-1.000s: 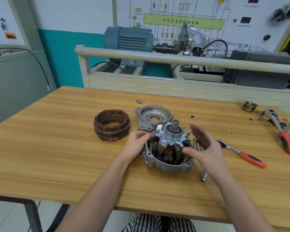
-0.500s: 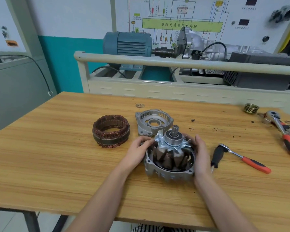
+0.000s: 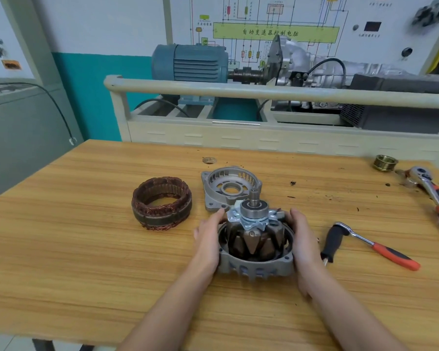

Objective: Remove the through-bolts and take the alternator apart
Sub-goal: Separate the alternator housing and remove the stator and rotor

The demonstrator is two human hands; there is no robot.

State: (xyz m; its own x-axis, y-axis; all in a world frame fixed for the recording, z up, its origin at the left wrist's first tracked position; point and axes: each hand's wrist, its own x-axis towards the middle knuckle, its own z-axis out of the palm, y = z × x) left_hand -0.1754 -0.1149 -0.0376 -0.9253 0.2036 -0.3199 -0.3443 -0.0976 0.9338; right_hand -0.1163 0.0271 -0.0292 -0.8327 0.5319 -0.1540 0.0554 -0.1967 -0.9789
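Now rotor+housing (image 3: 256, 252) btwn left hand (image 3: 208, 239) & right hand (image 3: 303, 236).

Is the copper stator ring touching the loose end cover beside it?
Apart. Head view shows bare wooden table between the stator ring and the end cover.

Matt cast-metal housing (image 3: 257, 268), glossy copper-wire stator (image 3: 162, 202), smooth wood-grain table (image 3: 86, 249), orange plastic ratchet grip (image 3: 395, 257).

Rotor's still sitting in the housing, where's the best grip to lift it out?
Probably from above, on the bearing end of the rotor: it stands upright, shaft up, clear of the housing rim. The claw poles lie inside the wall, hard to reach. Left hand and right hand flank the housing.
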